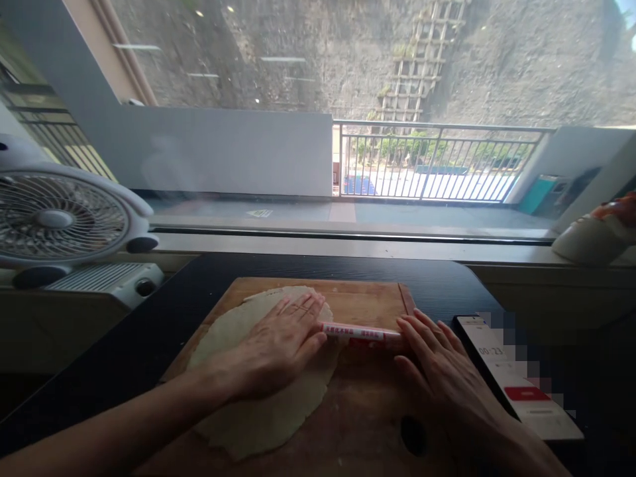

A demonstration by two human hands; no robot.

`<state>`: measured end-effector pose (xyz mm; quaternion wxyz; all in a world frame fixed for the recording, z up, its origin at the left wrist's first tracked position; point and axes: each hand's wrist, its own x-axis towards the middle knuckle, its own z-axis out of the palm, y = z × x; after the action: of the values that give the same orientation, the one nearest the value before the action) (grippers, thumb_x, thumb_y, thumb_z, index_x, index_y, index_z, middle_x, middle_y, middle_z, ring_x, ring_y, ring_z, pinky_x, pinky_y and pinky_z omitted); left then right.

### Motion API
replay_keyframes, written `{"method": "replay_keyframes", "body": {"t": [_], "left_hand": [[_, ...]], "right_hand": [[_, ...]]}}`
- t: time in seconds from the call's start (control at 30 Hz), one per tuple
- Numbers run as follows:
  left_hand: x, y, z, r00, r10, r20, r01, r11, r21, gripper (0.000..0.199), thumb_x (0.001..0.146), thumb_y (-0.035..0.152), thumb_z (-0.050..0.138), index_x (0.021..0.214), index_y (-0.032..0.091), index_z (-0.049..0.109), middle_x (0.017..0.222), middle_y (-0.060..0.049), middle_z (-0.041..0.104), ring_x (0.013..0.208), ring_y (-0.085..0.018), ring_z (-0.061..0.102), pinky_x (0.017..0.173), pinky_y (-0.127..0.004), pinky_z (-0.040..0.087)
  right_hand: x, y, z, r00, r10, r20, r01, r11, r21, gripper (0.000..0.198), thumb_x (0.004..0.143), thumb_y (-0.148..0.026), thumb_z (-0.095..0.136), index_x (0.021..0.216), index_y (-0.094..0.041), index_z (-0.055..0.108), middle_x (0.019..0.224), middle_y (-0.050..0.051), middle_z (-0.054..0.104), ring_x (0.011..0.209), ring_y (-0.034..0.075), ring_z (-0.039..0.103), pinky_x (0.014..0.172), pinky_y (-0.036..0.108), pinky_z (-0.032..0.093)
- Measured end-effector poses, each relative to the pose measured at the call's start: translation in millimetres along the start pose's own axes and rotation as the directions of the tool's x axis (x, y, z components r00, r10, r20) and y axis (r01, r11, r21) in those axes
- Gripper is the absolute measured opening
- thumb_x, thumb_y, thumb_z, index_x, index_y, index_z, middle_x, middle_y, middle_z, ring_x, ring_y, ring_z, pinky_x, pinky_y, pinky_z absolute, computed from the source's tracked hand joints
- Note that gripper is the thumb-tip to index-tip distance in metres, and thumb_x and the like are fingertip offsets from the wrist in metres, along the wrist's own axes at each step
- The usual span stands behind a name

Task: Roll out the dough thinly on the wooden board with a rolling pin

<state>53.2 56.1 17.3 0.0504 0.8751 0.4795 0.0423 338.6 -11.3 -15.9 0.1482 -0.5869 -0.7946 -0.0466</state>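
A wooden rolling pin (pixel 355 332) in a printed red and white wrapper lies crosswise over a large, thin sheet of pale dough (pixel 278 411). My left hand (pixel 288 334) bears down on the pin's left part, fingers stretched on its far side and thumb on the near side; that end is hidden under the palm. At the other end my right hand (pixel 432 351) rests over the pin, long fingers forward and thumb held lower. Beneath everything is a wooden cutting board (pixel 372 417) with a dark oval hole (pixel 413 435) near its lower right.
A phone (pixel 517 377) showing a timer lies right of the board on the black table (pixel 437 278). At the left stands a white fan (pixel 59 215). Behind the table runs a window sill (pixel 348 246), with a pale pot (pixel 591 238) at its right.
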Motion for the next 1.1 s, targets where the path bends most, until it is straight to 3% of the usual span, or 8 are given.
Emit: {"method": "replay_keyframes", "body": {"t": [0.1,0.23,0.3,0.6,0.7,0.9,0.97,1.1], "left_hand": [[30,-7,0,1.000,-0.021,0.005,0.021,1.000,0.019,0.061,0.093,0.052,0.020,0.141,0.019,0.036,0.150,-0.007,0.031,0.140,-0.022,0.021,0.114,-0.046,0.012],[102,-20,2,0.979,-0.198,0.046,0.198,0.980,0.012,0.063,0.093,0.050,0.015,0.141,0.014,0.033,0.151,-0.012,0.025,0.141,-0.026,0.016,0.110,-0.056,0.013],[113,-21,0,0.969,-0.239,0.067,0.240,0.971,-0.003,0.063,0.093,0.050,0.014,0.142,0.015,0.033,0.152,-0.012,0.022,0.141,-0.026,0.015,0.109,-0.056,0.014],[5,2,-18,0.987,0.047,0.155,-0.042,0.999,-0.033,0.062,0.092,0.057,0.019,0.144,0.025,0.030,0.152,-0.004,0.027,0.141,-0.019,0.018,0.114,-0.041,0.009],[29,-5,-15,0.985,0.021,0.171,-0.021,1.000,-0.004,0.064,0.092,0.056,0.012,0.145,0.022,0.027,0.153,-0.005,0.023,0.142,-0.021,0.014,0.114,-0.045,0.007],[112,-21,-2,0.966,-0.206,0.154,0.208,0.978,0.007,0.072,0.091,0.058,0.008,0.147,0.014,0.019,0.155,-0.009,0.011,0.143,-0.025,0.006,0.112,-0.054,0.005],[102,-21,-2,0.977,-0.156,0.145,0.157,0.988,0.005,0.071,0.091,0.058,0.006,0.147,0.016,0.018,0.155,-0.007,0.012,0.143,-0.024,0.006,0.112,-0.054,0.005],[34,-10,-6,0.990,0.048,0.131,-0.049,0.999,0.003,0.068,0.092,0.059,0.007,0.148,0.023,0.017,0.155,-0.003,0.016,0.143,-0.021,0.009,0.114,-0.047,0.001]], "right_hand": [[26,5,2,0.997,0.064,0.035,-0.063,0.998,-0.022,0.050,0.095,-0.047,0.029,0.133,-0.021,0.047,0.142,0.007,0.044,0.137,0.025,0.029,0.111,0.050,0.019],[81,19,6,0.961,0.249,0.118,-0.246,0.968,-0.044,0.056,0.096,-0.049,0.021,0.133,-0.017,0.048,0.145,0.013,0.038,0.136,0.028,0.029,0.108,0.054,0.020],[91,21,5,0.949,0.280,0.148,-0.276,0.960,-0.045,0.058,0.096,-0.051,0.020,0.134,-0.016,0.047,0.146,0.014,0.037,0.137,0.028,0.028,0.108,0.053,0.021],[2,-1,0,0.997,0.058,0.045,-0.056,0.998,-0.041,0.056,0.094,-0.052,0.028,0.141,-0.021,0.038,0.149,0.005,0.032,0.139,0.023,0.022,0.112,0.048,0.018],[19,1,2,0.993,0.107,0.052,-0.104,0.993,-0.051,0.057,0.095,-0.051,0.025,0.140,-0.019,0.040,0.149,0.008,0.032,0.139,0.024,0.022,0.112,0.050,0.015],[87,18,3,0.942,0.293,0.166,-0.289,0.956,-0.052,0.061,0.096,-0.052,0.016,0.137,-0.016,0.044,0.145,0.013,0.038,0.137,0.028,0.028,0.108,0.055,0.019],[80,16,1,0.953,0.258,0.160,-0.251,0.966,-0.066,0.059,0.096,-0.051,0.017,0.136,-0.017,0.044,0.145,0.011,0.038,0.136,0.027,0.028,0.108,0.054,0.020],[26,3,-1,0.991,0.112,0.072,-0.103,0.989,-0.109,0.057,0.096,-0.050,0.020,0.138,-0.018,0.043,0.147,0.008,0.035,0.138,0.025,0.026,0.111,0.051,0.020]]}}
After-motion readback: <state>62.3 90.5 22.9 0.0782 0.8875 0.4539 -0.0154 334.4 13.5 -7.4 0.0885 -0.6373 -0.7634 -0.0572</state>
